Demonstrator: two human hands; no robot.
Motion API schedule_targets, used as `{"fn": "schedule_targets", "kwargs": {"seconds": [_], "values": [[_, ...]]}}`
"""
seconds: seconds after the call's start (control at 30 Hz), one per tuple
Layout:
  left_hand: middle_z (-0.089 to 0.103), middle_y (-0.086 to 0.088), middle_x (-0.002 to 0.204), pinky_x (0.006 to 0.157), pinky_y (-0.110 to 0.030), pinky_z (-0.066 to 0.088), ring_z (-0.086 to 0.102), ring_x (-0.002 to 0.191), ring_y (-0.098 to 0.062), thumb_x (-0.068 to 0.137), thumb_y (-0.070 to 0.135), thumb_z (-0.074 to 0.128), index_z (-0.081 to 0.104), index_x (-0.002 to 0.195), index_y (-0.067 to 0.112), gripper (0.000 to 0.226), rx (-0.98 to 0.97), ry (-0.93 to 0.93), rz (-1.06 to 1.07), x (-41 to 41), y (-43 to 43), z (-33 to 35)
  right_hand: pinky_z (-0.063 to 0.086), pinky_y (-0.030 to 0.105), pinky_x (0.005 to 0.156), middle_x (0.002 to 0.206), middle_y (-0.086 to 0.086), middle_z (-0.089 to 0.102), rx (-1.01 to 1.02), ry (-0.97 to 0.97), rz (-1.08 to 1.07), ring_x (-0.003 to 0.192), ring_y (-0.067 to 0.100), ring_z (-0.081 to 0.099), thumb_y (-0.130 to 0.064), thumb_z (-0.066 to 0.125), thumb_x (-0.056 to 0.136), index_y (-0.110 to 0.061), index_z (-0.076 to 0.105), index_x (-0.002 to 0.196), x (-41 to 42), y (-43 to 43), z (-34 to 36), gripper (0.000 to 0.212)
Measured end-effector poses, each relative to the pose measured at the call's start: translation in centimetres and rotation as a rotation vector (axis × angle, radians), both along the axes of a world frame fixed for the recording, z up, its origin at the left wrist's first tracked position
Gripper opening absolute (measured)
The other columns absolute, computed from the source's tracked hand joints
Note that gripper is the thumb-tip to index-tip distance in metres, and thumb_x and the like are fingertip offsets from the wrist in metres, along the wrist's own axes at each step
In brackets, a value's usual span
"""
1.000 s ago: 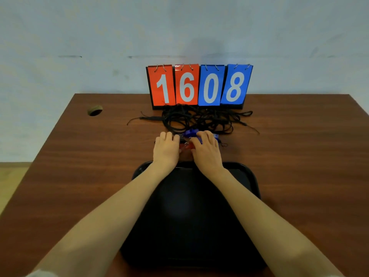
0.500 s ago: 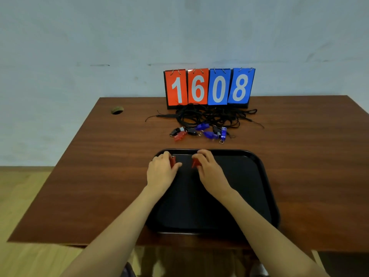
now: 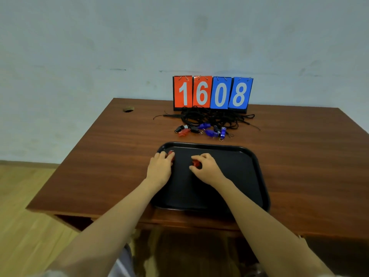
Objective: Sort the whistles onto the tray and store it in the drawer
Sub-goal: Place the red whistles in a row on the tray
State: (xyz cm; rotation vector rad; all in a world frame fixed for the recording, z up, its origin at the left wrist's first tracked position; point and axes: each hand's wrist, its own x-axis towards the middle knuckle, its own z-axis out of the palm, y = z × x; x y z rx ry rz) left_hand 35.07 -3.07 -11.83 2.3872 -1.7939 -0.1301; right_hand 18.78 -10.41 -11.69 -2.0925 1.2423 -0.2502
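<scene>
I see left hand (image 3: 159, 169) pinching a red whistle (image 3: 171, 153) at upper-left corner of tray (image 3: 239, 176), right hand (image 3: 208, 169) pinching second red whistle (image 3: 196, 163), loose whistles (image 3: 208, 132), tangled lanyards (image 3: 215, 117) and scoreboard (image 3: 212, 92) just above

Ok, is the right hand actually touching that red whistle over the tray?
Touching. The head view shows the right hand with thumb and fingers curled round the red whistle, pinching it just above the black tray.

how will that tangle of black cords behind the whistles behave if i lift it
The black cord tangle looks thin and looped, so it is probably floppy and light. Strands overlap, so lifting one likely drags others, perhaps nearby whistles too.
</scene>
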Motion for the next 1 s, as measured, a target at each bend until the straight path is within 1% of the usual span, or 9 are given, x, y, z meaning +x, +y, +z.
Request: {"fn": "schedule_targets", "kwargs": {"seconds": [0.03,0.13,0.23,0.3,0.4,0.47,0.6,0.77,1.0], "values": [[0.047,-0.012,0.131,0.094,-0.037,0.037,0.042,0.118,-0.03,0.1,0.02,0.036,0.034,0.144,0.019,0.044,-0.003,-0.011,0.005,0.2,0.1,0.0,0.033,0.032,0.107,0.138,0.002,0.037,-0.021,0.012,0.005,0.131,0.019,0.035,-0.031,0.058,0.091,-0.024,0.046,0.137,0.1,0.0,0.0,0.048],[0.045,-0.01,0.132,0.096,-0.037,0.033,0.037,0.123,-0.029,0.099,0.022,0.038,0.034,0.144,0.02,0.045,-0.007,-0.063,-0.013,1.1,-0.2,0.0,0.033,0.032,0.108,0.139,0.003,0.039,-0.069,0.015,0.012,0.131,0.02,0.035,-0.024,0.058,0.092,-0.022,0.047,0.137,0.2,0.2,-0.4,0.046],[0.039,-0.006,0.141,0.102,-0.037,0.03,0.03,0.131,-0.027,0.099,0.021,0.038,0.035,0.144,0.02,0.044,0.005,-0.094,-0.068,2.2,-1.0,0.2,0.036,0.032,0.106,0.134,0.001,0.043,-0.069,-0.035,-0.011,0.128,0.02,0.038,-0.023,0.063,0.088,-0.024,0.049,0.134,0.3,-0.1,-0.3,0.048],[0.036,-0.001,0.145,0.104,-0.036,0.028,0.028,0.133,-0.025,0.099,0.02,0.038,0.037,0.143,0.021,0.044,-0.017,-0.101,-0.103,3.0,-1.4,0.1,0.035,0.031,0.105,0.134,0.0,0.044,-0.094,-0.087,-0.019,0.128,0.019,0.038,-0.024,0.064,0.087,-0.025,0.047,0.135,1.0,-0.6,0.2,0.051],[0.038,0.004,0.146,0.105,-0.036,0.025,0.031,0.133,-0.024,0.098,0.02,0.039,0.037,0.143,0.023,0.045,-0.039,-0.127,-0.122,3.7,-1.6,0.0,0.03,0.026,0.102,0.137,-0.002,0.044,-0.183,-0.164,-0.002,0.13,0.017,0.036,-0.027,0.065,0.086,-0.026,0.039,0.141,2.8,-1.2,1.1,0.061],[0.04,0.003,0.146,0.105,-0.037,0.025,0.033,0.132,-0.025,0.098,0.019,0.039,0.037,0.143,0.022,0.045,-0.052,-0.14,-0.123,3.6,-1.6,-0.2,0.03,0.026,0.104,0.137,-0.002,0.046,-0.258,-0.181,0.019,0.129,0.016,0.037,-0.028,0.067,0.085,-0.023,0.038,0.141,4.0,-1.4,1.4,0.063],[0.036,-0.001,0.146,0.106,-0.038,0.025,0.033,0.132,-0.026,0.098,0.019,0.039,0.032,0.145,0.019,0.048,-0.036,-0.153,-0.126,3.2,-1.9,-0.4,0.034,0.034,0.106,0.136,-0.001,0.049,-0.324,-0.048,0.072,0.129,0.018,0.039,-0.032,0.067,0.084,-0.02,0.043,0.137,5.6,-1.8,0.7,0.059],[0.037,0.0,0.145,0.106,-0.037,0.025,0.034,0.13,-0.025,0.098,0.02,0.038,0.031,0.145,0.02,0.047,-0.045,-0.153,-0.133,3.5,-2.1,-0.6,0.033,0.039,0.107,0.137,0.001,0.05,-0.276,0.066,0.104,0.13,0.021,0.039,-0.031,0.066,0.085,-0.019,0.042,0.137,6.2,-1.9,-0.1,0.059],[0.036,-0.001,0.145,0.108,-0.039,0.024,0.034,0.131,-0.026,0.098,0.019,0.038,0.031,0.145,0.019,0.047,-0.044,-0.159,-0.153,3.5,-2.0,-0.5,0.033,0.037,0.105,0.132,0.0,0.055,-0.255,0.049,0.087,0.126,0.02,0.045,-0.033,0.064,0.086,-0.023,0.043,0.136,6.6,-2.1,-0.4,0.055]]}}
